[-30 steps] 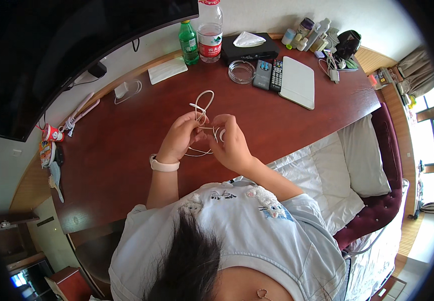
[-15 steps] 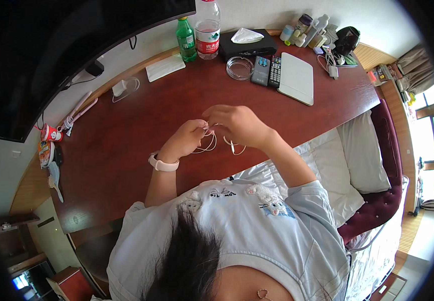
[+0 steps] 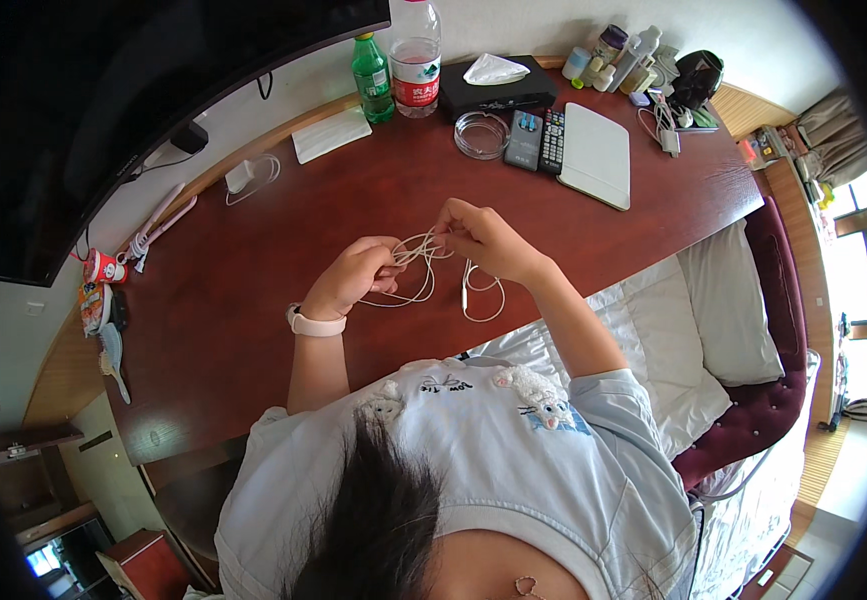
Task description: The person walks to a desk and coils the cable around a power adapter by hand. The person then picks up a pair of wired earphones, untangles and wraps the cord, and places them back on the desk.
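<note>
- White cable (image 3: 423, 272): held just above the reddish worktop (image 3: 253, 300), loops hanging.
- Left hand (image 3: 358, 275) grip pinched on the bundle; right hand (image 3: 483, 238) pinching one strand.
- Judged light, limp, tangle-prone; best taken near loop crossings.

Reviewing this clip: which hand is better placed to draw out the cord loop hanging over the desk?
Probably the right hand. It pinches the thin white earphone cord just above the loop hanging by the dark red wooden desk, while the left hand grips the bundled coil.
</note>
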The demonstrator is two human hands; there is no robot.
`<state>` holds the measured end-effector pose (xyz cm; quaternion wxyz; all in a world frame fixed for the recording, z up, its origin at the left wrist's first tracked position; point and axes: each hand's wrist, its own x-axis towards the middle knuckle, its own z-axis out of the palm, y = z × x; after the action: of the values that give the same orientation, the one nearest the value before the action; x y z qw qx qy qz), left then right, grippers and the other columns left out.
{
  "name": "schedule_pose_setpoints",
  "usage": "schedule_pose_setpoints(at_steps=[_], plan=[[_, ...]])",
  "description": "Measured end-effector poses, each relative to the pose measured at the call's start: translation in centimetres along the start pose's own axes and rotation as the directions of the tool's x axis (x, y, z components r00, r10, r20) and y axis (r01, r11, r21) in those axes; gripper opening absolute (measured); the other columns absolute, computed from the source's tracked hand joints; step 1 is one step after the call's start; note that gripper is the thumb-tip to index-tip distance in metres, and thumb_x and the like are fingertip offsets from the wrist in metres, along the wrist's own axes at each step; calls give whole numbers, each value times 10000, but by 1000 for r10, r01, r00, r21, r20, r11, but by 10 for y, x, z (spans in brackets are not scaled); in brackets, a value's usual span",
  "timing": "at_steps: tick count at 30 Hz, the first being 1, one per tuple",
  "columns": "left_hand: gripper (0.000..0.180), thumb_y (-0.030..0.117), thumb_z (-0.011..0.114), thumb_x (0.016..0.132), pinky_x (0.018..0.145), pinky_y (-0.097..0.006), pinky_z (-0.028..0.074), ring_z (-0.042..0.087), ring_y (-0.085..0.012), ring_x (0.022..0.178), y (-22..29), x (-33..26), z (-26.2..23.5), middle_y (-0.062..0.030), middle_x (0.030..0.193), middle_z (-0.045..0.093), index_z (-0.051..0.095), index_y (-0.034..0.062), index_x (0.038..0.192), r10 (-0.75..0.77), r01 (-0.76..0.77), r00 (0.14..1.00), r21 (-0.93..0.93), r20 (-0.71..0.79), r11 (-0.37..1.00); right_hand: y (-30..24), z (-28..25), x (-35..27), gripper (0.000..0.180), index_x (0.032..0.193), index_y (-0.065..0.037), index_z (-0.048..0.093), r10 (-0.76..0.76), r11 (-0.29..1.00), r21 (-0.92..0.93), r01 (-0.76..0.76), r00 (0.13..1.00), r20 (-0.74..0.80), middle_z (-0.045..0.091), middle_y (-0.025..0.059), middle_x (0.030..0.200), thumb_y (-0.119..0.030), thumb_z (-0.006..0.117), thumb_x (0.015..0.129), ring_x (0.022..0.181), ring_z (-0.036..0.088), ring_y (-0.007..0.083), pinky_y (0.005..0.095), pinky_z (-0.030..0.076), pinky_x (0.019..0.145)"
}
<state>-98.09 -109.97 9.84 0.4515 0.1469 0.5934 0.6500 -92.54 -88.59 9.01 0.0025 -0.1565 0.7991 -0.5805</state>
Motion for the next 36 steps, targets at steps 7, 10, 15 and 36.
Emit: schedule_pose_setpoints(at_steps=[7, 10, 15, 36], plan=[[135, 93, 369, 781, 459, -216, 247, 278, -62, 507, -11, 5, -9, 11, 633, 364, 417, 48, 662, 50, -47, 996, -43, 70, 998, -12, -3, 0, 105, 890, -22, 478, -9, 999, 48, 10, 999, -34, 554, 8, 690, -16, 566, 834, 622, 502, 58, 219, 391, 550], [113, 94, 368, 743, 490, -220, 300, 323, -66, 490, -7, 1, -7, 31, 583, 340, 407, 70, 639, 6, -9, 999, 57, 42, 998, -10, -4, 2, 143, 946, -9, 532, -25, 999, 38, 26, 999, -31, 565, 30, 703, -1, 579, 811, 636, 528, 82, 244, 413, 562], [154, 111, 384, 789, 458, -233, 306, 355, -76, 496, -9, -1, -14, 6, 590, 392, 440, 48, 660, -16, -22, 994, 339, 110, 941, -13, -8, 7, 225, 998, -16, 607, -243, 936, -235, 262, 964, 104, 587, 80, 770, -6, 606, 774, 672, 569, 172, 290, 453, 595], [212, 37, 369, 751, 527, -222, 367, 411, -69, 559, -5, -2, -10, -15, 741, 523, 561, 6, 833, -27, -9, 995, 351, 98, 936, -19, -6, 3, 216, 973, -10, 635, -141, 944, -286, 166, 984, 108, 619, 146, 823, -16, 572, 766, 757, 592, 304, 375, 471, 694]])
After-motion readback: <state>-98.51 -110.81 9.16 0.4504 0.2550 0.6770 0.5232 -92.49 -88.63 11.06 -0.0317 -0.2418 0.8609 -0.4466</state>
